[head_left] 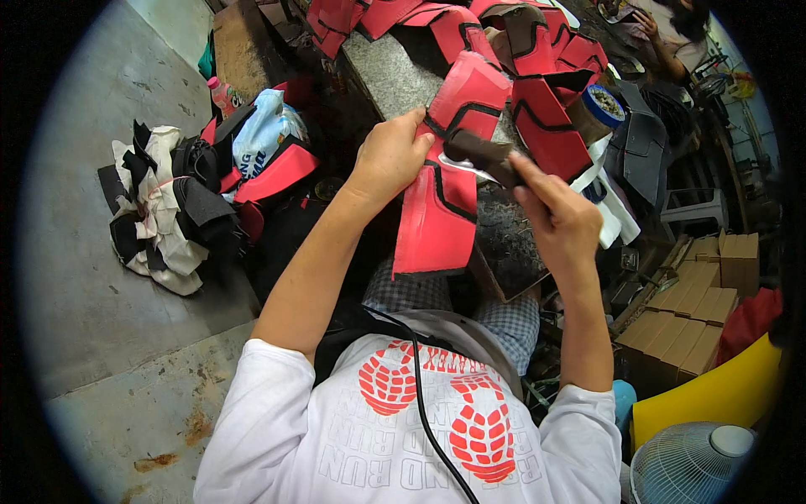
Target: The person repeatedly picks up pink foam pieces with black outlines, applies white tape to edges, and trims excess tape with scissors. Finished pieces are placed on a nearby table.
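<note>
My left hand (390,160) is closed on the left edge of a pinkish-red piece with black trim (437,220), thumb on top. This long piece of sheet material hangs over the front of the work surface. In my right hand (558,214) is a dark brown, blocky tool with a rounded end (483,155), gripped by its near end. The tool's far end overlaps the middle of the red piece; its exact kind is unclear. A white strip shows just under it. Beside the tool lies another red piece with black trim (550,126).
More red pieces (457,29) are heaped on the grey slab (390,71). A blue-lidded jar (603,107) stands to the right. Black and cream scraps (159,210) lie left, near a blue-white bag (267,134). Cardboard boxes (680,323) and a fan (693,462) sit right. Another person (672,42) is far right.
</note>
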